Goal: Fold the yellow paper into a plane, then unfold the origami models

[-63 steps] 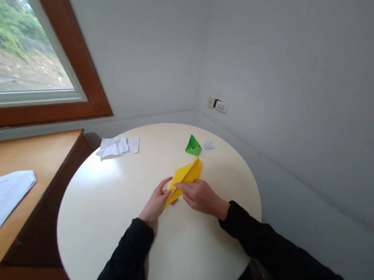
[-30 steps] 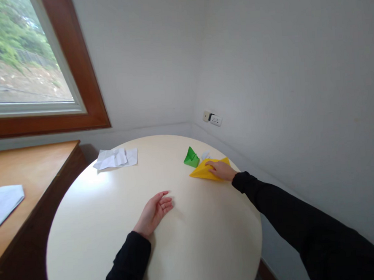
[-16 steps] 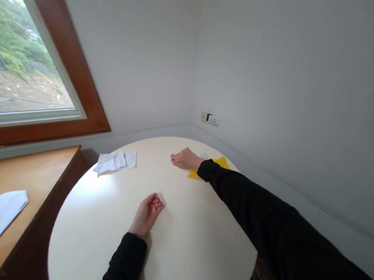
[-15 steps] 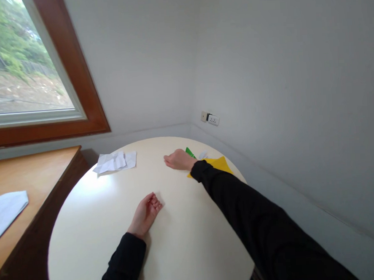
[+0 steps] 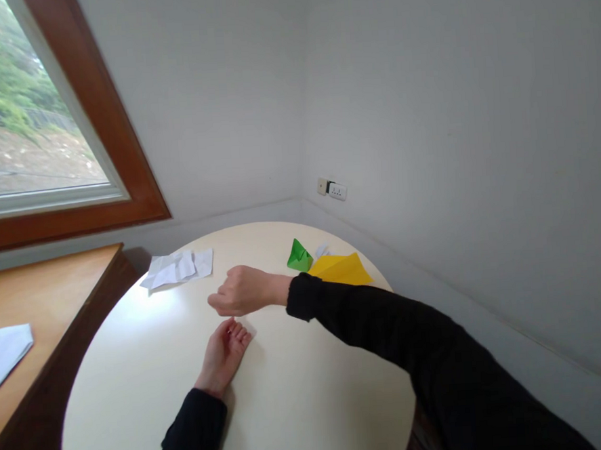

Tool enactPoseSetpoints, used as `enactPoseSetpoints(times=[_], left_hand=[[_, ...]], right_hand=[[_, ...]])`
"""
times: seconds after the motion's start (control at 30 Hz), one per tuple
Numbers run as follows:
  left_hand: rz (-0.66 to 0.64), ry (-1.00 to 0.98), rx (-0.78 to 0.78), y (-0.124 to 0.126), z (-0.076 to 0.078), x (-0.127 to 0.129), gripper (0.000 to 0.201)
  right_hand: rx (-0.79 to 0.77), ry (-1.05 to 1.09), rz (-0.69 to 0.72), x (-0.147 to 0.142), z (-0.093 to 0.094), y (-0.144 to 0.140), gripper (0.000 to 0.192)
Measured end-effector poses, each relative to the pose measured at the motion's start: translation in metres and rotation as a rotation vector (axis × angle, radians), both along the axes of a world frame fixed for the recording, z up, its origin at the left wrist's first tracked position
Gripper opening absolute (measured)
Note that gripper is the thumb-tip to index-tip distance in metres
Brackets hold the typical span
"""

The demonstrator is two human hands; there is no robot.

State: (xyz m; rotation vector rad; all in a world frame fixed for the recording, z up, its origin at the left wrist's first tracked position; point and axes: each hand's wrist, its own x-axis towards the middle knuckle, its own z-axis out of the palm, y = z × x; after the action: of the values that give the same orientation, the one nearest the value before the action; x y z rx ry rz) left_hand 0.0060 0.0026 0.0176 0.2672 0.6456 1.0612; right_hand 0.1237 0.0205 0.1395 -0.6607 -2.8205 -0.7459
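My left hand (image 5: 224,355) rests on the white round table (image 5: 301,401), palm turned up. Its fingers are loosely curled, slightly apart from the thumb, and I see nothing in the palm. Just beyond it, my right hand (image 5: 243,291) hovers over the table, back of the hand towards me. Its fingers are closed, and whatever they may hold is hidden. Behind the right wrist stands a folded green paper shape (image 5: 299,256). A yellow sheet of paper (image 5: 341,268) lies past the right sleeve, which overlaps its near edge.
Crumpled white paper (image 5: 173,268) lies at the table's far left edge. A small whitish scrap (image 5: 322,250) is behind the yellow sheet. To the left, a wooden surface (image 5: 54,287) bears a light-blue folded item (image 5: 5,352). Walls and a socket (image 5: 338,191) border the far side.
My right hand has moved left and nearer, from beside the green paper to just beyond my left hand. The green paper is now uncovered. My left hand stays on the table.
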Motion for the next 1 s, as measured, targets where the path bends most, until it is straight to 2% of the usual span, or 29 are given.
enactPoseSetpoints(times=[0.1,0.17,0.23,0.43,0.57,0.63,0.7,0.8,0.9,0.93,1.0], left_hand=[[-0.016,-0.004,-0.003,0.001,-0.001,0.000,0.037],[-0.027,-0.006,-0.008,0.000,0.000,0.000,0.036],[-0.024,-0.003,-0.021,-0.001,0.001,-0.001,0.035],[0.000,-0.004,-0.039,-0.004,0.005,-0.001,0.034],[-0.003,-0.005,-0.036,-0.004,0.005,-0.001,0.035],[-0.009,0.002,-0.033,-0.003,0.004,-0.001,0.036],[-0.012,0.011,-0.031,-0.003,0.004,0.000,0.036],[-0.011,0.016,-0.029,-0.002,0.003,-0.001,0.036],[-0.019,0.012,-0.022,-0.002,0.003,-0.001,0.036],[-0.024,0.011,-0.017,-0.002,0.002,-0.001,0.036],[-0.034,0.009,-0.009,-0.001,0.001,-0.002,0.036]], right_hand=[[0.042,-0.029,0.089,0.042,0.006,-0.032,0.030],[0.052,-0.047,0.105,0.067,0.002,-0.055,0.030],[0.026,-0.079,0.101,0.087,-0.007,-0.079,0.028],[-0.246,-0.100,-0.028,0.136,-0.048,-0.148,0.021],[-0.311,-0.160,-0.076,0.165,-0.061,-0.171,0.019],[-0.304,-0.157,-0.140,0.174,-0.061,-0.162,0.020],[-0.275,-0.111,-0.265,0.178,-0.056,-0.140,0.020],[-0.237,-0.001,-0.582,0.177,-0.051,-0.090,0.021],[-0.242,0.043,-0.808,0.174,-0.051,-0.045,0.020],[-0.266,0.028,-0.870,0.174,-0.053,-0.034,0.020],[-0.290,0.010,-0.909,0.174,-0.059,-0.019,0.018]])
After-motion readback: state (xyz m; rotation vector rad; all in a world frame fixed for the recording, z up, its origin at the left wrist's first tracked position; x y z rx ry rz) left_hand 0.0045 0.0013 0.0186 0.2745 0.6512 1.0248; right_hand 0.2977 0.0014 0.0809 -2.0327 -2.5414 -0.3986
